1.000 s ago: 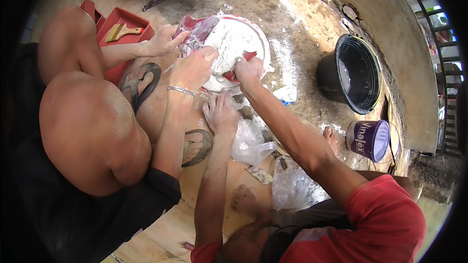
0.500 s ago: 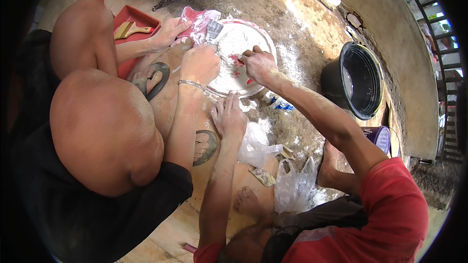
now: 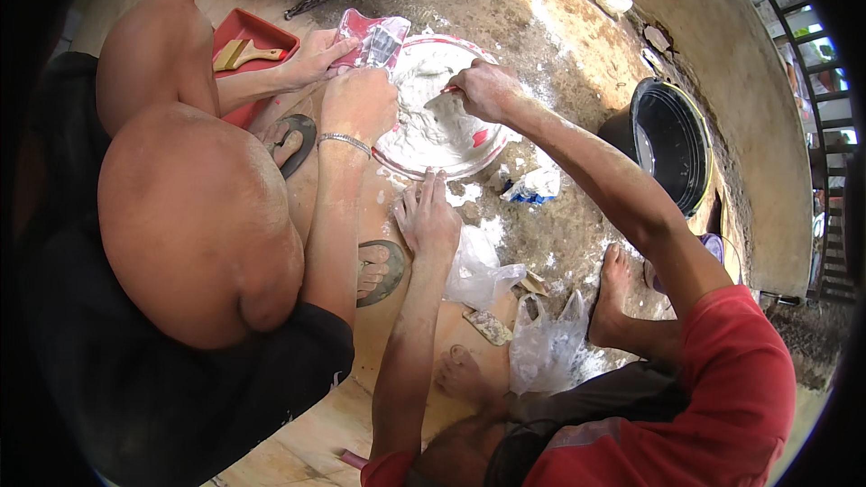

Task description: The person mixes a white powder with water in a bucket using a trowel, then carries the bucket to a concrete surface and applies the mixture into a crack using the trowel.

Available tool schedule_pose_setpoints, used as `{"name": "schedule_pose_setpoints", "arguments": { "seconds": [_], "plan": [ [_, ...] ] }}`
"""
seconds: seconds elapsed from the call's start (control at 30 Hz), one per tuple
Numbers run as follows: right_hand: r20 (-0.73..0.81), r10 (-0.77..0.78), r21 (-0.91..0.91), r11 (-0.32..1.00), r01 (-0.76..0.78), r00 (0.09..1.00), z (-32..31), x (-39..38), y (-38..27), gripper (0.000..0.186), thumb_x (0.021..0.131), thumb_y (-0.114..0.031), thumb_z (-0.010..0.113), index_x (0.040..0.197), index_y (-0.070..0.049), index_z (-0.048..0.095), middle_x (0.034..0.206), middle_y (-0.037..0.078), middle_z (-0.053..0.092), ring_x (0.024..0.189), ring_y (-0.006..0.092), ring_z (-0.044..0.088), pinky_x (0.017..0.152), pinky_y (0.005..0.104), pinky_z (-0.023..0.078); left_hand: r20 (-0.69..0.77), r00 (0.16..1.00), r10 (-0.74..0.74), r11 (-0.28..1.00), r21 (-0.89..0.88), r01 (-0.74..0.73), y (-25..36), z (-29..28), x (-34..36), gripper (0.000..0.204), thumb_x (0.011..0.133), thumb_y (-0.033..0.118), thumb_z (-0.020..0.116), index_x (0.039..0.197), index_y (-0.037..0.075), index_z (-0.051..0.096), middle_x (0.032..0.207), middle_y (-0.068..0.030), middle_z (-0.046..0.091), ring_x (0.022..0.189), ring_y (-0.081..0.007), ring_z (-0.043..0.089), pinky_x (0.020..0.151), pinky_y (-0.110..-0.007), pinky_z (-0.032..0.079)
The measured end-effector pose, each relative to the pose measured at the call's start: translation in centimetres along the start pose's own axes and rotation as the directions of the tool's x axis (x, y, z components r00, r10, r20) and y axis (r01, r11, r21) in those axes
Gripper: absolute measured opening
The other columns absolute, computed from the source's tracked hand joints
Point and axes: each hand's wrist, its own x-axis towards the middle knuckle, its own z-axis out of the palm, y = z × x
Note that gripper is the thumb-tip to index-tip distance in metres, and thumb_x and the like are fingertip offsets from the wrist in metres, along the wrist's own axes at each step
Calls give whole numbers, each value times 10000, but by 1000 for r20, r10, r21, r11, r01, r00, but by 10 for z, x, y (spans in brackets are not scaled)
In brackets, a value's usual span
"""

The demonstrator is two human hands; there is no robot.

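Wet white paste (image 3: 415, 131) covers much of a round red-rimmed dish (image 3: 451, 170) on the floor. My right hand (image 3: 490, 92) closes over a small scraper (image 3: 439, 101), with a bit of red at the fingers and a pale blade in the paste. Along the near rim, my left hand (image 3: 427, 219) rests with fingers stretched out. A co-worker on the left holds a red, paste-smeared plate (image 3: 368, 34) in one hand (image 3: 316, 59). The other hand (image 3: 359, 104), with a bracelet, presses a grey putty-knife blade (image 3: 385, 41) against that plate.
Behind the co-worker's arm is a red tray (image 3: 262, 33) with a paintbrush (image 3: 239, 54). A black bucket (image 3: 663, 144) stands at right. Near the dish lie a crumpled white-and-blue wrapper (image 3: 535, 185) and clear plastic bags (image 3: 548, 343). The co-worker's knees (image 3: 198, 216) crowd the left.
My right hand has lifted slightly and turned, showing the scraper blade. The co-worker's putty knife has moved left from the dish onto the red plate. The wrapper looks larger and whiter.
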Motion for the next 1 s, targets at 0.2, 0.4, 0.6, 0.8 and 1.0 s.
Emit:
{"name": "schedule_pose_setpoints", "arguments": {
  "seconds": [0.2,0.4,0.6,0.8,1.0],
  "plan": [
    [-82,66,-82,994,-73,994,18,27,17,341,841,-109,641,1133,-178,803,1020,97,781,1085,289,694,871,445,607,50,999,16,999,-44,-14,8,-4,3,544,879,143,621,1423,159,648,1549,3,563,1342,-287,521,1146,-508,344],
    [-111,75,340,940,-33,991,13,10,19,297,876,-113,620,1101,-38,797,949,173,791,887,311,762,817,435,593,35,999,-19,1000,-23,19,6,-7,-2,549,892,157,617,1441,160,634,1558,0,554,1343,-283,522,1158,-508,336],
    [-46,538,393,785,-479,842,-5,66,78,409,874,-333,711,1008,48,777,984,255,765,898,345,763,797,459,587,66,998,-6,1000,29,4,3,-8,-1,594,872,190,638,1466,175,613,1580,19,528,1302,-270,514,1141,-494,341],
    [76,237,324,913,-248,969,-2,142,61,349,812,-200,690,1072,16,777,1017,249,766,970,329,755,835,443,580,94,995,-33,999,29,30,1,-14,-5,618,865,200,644,1481,189,602,1595,31,507,1239,-268,516,1132,-485,344],
    [144,-457,122,888,443,878,-5,168,34,306,832,-147,714,1115,-51,781,1007,188,780,942,351,741,819,454,573,117,993,-4,1000,17,2,12,-8,0,631,868,181,636,1497,211,592,1612,43,491,1225,-270,518,1126,-488,353]
  ]
}}
